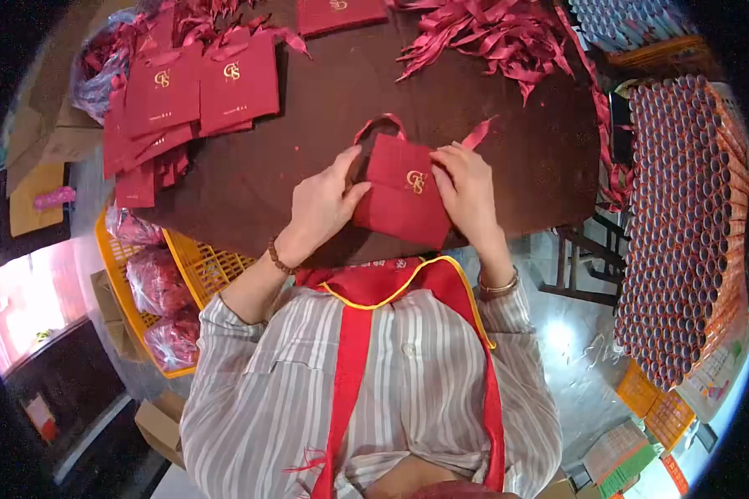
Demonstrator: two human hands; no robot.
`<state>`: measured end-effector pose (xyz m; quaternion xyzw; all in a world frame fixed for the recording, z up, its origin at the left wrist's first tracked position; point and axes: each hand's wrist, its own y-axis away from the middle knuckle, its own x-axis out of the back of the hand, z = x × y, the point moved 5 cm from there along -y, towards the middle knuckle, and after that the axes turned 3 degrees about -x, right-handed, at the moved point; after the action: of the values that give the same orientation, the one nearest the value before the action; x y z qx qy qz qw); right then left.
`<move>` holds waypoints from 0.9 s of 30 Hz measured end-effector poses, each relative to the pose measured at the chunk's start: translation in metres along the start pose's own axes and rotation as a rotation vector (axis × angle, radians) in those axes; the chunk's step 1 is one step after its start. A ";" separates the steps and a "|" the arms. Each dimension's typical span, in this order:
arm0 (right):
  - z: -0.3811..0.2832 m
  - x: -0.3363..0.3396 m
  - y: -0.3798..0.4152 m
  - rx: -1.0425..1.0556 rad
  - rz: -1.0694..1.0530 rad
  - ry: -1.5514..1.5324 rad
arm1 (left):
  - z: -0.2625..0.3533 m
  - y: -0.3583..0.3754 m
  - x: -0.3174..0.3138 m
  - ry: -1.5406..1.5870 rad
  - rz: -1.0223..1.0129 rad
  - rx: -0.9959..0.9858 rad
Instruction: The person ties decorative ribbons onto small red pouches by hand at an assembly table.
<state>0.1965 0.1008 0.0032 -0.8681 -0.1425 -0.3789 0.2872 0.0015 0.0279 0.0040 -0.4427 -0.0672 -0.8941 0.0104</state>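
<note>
A small dark-red paper gift bag (399, 218) with a gold monogram lies at the table's near edge, turned slightly askew. My left hand (329, 200) holds its left side, thumb on the front. On the upper right, my right hand (466, 187) pinches the edge, with the thumb near the gold letters. A red ribbon loop (381, 122) arches from the top of the bag by my left fingers. Another ribbon end (479, 133) sticks out past my right fingers. The bag's back and the fingertips behind it are hidden.
Finished-looking red bags (237, 87) are stacked at the left of the brown table (324, 108). A heap of red ribbons (508, 41) lies at the far right. Yellow crates (200, 262) stand below left. Many round tubes (670, 224) are stacked at the right.
</note>
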 end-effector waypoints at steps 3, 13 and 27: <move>-0.005 -0.003 -0.003 0.006 -0.012 0.078 | 0.006 -0.037 0.016 0.003 0.208 -0.168; -0.005 -0.015 0.006 -0.068 -0.018 0.007 | 0.035 -0.179 -0.025 -0.514 0.322 -0.364; -0.013 -0.027 -0.001 -0.006 -0.090 0.028 | -0.020 -0.152 0.096 0.407 0.128 -0.079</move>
<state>0.1705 0.0930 -0.0087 -0.8562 -0.1764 -0.4041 0.2694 -0.0851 0.1800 0.0513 -0.2564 -0.0005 -0.9645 0.0630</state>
